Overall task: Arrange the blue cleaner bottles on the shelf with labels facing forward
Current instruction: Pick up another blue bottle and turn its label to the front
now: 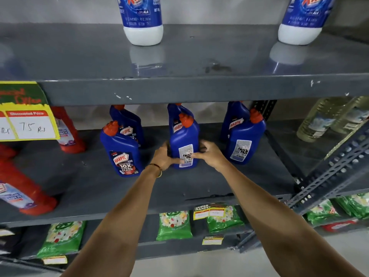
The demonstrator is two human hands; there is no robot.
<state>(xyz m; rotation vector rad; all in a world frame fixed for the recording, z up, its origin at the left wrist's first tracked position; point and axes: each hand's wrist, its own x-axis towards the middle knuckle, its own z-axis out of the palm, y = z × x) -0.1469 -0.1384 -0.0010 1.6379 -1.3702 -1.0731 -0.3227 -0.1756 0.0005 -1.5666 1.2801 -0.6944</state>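
Several blue cleaner bottles with red caps stand on the grey middle shelf [219, 182]. The middle front bottle [184, 136] shows its white back label toward me. My left hand [162, 156] grips its left side and my right hand [209, 154] grips its right side. The left front bottle [120, 150] shows its front label. The right front bottle [244, 142] shows its back label. Three more blue bottles stand behind these: left rear [127, 122], middle rear [175, 112] and right rear [234, 118], all with front labels visible.
Red bottles [67, 128] stand at the left of the same shelf behind a yellow price tag [28, 120]. White-and-blue bottles [142, 21] stand on the upper shelf. Clear bottles [319, 120] are at right beyond a slanted metal brace [329, 170]. Green packets [173, 224] lie below.
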